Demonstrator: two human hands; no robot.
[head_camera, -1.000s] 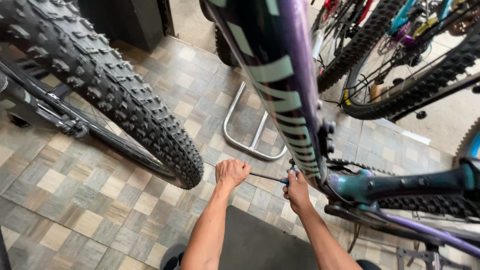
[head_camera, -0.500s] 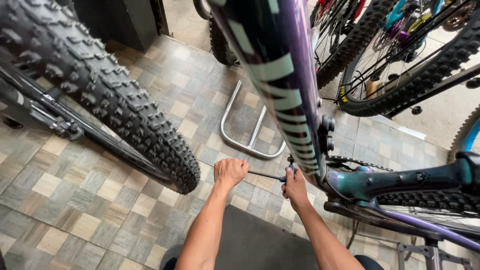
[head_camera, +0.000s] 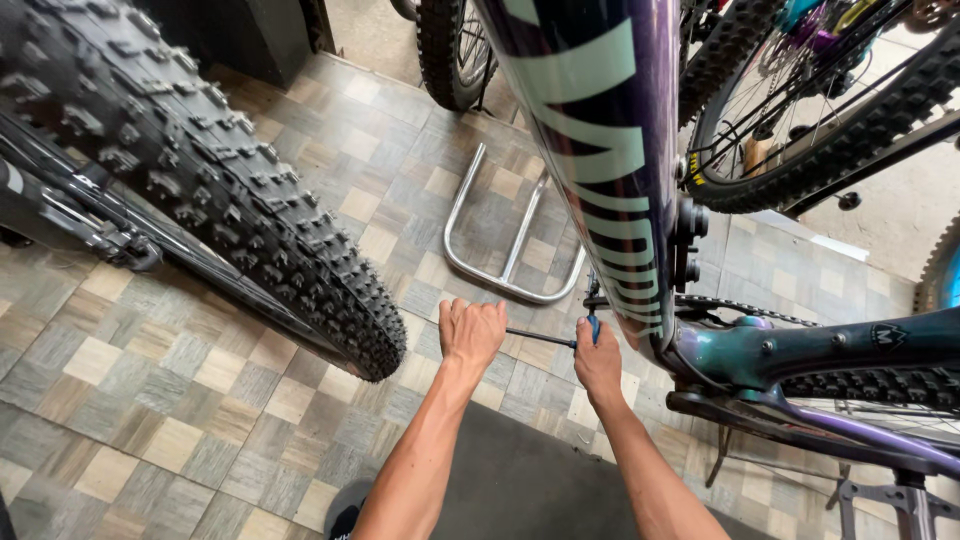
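Note:
A purple bike frame (head_camera: 610, 180) with pale green lettering runs down the middle of the head view, close to me. My left hand (head_camera: 472, 332) is closed around the end of a thin dark tool (head_camera: 540, 338) that lies level. My right hand (head_camera: 597, 362) grips the tool's other end, where a small blue part shows, just under the frame's down tube near the crank area (head_camera: 745, 352). Both forearms reach up from the bottom edge.
A knobby front tyre (head_camera: 250, 200) fills the left side, its fork beside it. A bent metal stand (head_camera: 505, 250) lies on the tiled floor. More bike wheels (head_camera: 820, 120) crowd the upper right. A dark mat (head_camera: 520, 480) lies below my arms.
Both hands stay on the tool in almost the same place. The view has shifted slightly, and the tyre and frame look a little nearer.

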